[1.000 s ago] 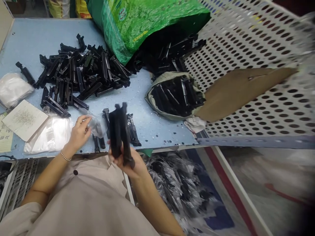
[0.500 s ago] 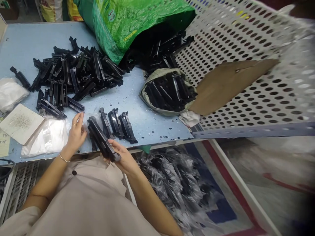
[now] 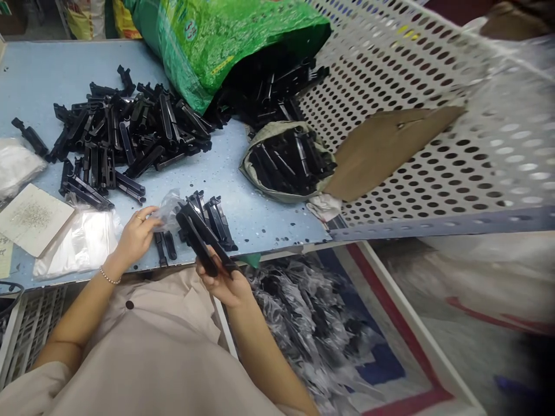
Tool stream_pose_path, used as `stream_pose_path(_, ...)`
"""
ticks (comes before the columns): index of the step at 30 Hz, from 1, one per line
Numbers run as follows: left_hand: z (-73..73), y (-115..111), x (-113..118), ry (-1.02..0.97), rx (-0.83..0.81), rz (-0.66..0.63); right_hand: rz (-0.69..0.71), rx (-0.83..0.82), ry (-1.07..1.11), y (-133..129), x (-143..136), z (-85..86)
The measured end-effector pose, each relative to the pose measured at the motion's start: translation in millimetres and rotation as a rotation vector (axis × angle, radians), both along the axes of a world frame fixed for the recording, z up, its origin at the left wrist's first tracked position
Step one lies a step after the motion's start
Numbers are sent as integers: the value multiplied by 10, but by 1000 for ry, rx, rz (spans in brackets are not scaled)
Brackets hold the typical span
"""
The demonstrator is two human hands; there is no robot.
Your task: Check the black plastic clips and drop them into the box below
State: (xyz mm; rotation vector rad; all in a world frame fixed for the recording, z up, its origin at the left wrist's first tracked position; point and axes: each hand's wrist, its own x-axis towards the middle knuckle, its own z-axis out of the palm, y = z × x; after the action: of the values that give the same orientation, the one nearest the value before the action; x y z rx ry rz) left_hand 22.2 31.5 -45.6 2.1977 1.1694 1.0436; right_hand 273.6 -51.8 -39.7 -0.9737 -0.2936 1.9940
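My left hand [image 3: 137, 234] pinches a clear plastic bag [image 3: 169, 209] between thumb and fingers, just above the table. In my right hand [image 3: 225, 283] are long black plastic parts [image 3: 202, 237], held side by side and tilted, their far ends close to the bag. Behind them, similar black parts [image 3: 221, 222] lie in a short row, partly covered by the held ones. Two smaller black pieces [image 3: 165, 247] rest at the table's front edge between my hands. A stack of clear bags [image 3: 82, 242] lies left of my left hand.
A large heap of black parts [image 3: 125, 127] covers the back left of the blue table [image 3: 47, 69]. More spill from a green sack [image 3: 208, 46] and fill a cloth bag [image 3: 247, 176]. A perforated white crate [image 3: 433, 173] stands right; plastic-wrapped parts [image 3: 303, 323] lie in a bin below.
My right hand has moved right and turned the black parts, bringing them over the row. My left hand has moved slightly right with the clear bag, which now shows more plainly.
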Motion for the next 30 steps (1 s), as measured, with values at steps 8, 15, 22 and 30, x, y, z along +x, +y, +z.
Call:
stream_pose_path(8,-4,111,135,-15,-73,166,157,-28,225,-158,-43,22)
stream_pose_path(15,-37,40,217,-14,36,129,107,-80,261,-85,-202,-61)
stream_pose_path(22,-271,-270,479,122,254,38,-193,216,-228,278,-428,-67)
stream_pose_path(30,-228,-352,671,103,278,-130,-364,418,-689,383,-287,-219)
